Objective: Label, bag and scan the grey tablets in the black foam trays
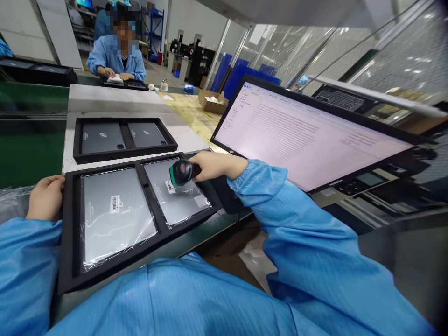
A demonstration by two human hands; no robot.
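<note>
My right hand (219, 165) is closed around the handle of a black and green barcode scanner (182, 171). The scanner's head hangs over the right-hand tablet (175, 205), close to the barcode label (170, 187) on its back. Both this tablet and the left-hand tablet (115, 233) lie in clear film inside a black two-compartment tray (147, 177). A second barcode label (115, 204) is stuck on the left-hand tablet. With fingers curled, my left hand (47, 197) grips the tray's left edge; its fingertips are partly hidden.
Behind the near tray, another black tray (150, 150) holds two tablets on a white board (70, 140). A large monitor (297, 135) stands at the right. Clear plastic bags (14, 205) lie at the left. Across the bench sits a person in blue (117, 58), hands over a tray.
</note>
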